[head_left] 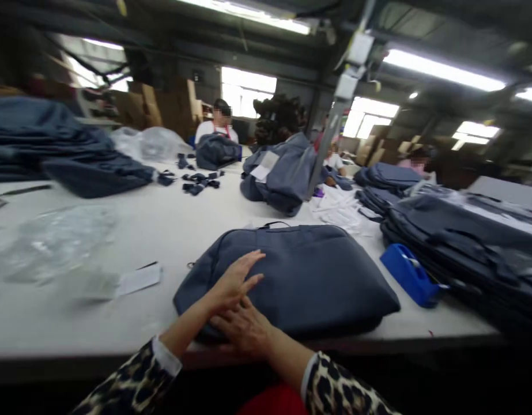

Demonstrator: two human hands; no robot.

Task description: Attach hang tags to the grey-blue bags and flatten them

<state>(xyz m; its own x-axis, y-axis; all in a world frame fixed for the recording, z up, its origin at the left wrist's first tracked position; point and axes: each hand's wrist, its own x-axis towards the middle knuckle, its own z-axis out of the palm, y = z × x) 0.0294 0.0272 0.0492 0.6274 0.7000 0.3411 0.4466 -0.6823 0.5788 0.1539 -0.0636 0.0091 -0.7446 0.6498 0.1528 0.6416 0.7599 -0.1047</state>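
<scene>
A dark grey-blue fabric bag (309,276) lies flat on the white table (162,230) in front of me, its handle at the far edge. My left hand (235,279) rests flat on the bag's near left part, fingers stretched out and spread. My right hand (246,328) lies just below it at the bag's near edge, palm down, fingers extended to the left under the left hand. Neither hand grips anything. Both arms wear leopard-print sleeves.
A blue tape dispenser (410,274) sits right of the bag, beside stacked dark bags (464,248). More bags are piled at left (62,150) and centre back (283,173). Clear plastic wrap (49,242) and a paper tag (138,279) lie left. Other people sit across the table (218,124).
</scene>
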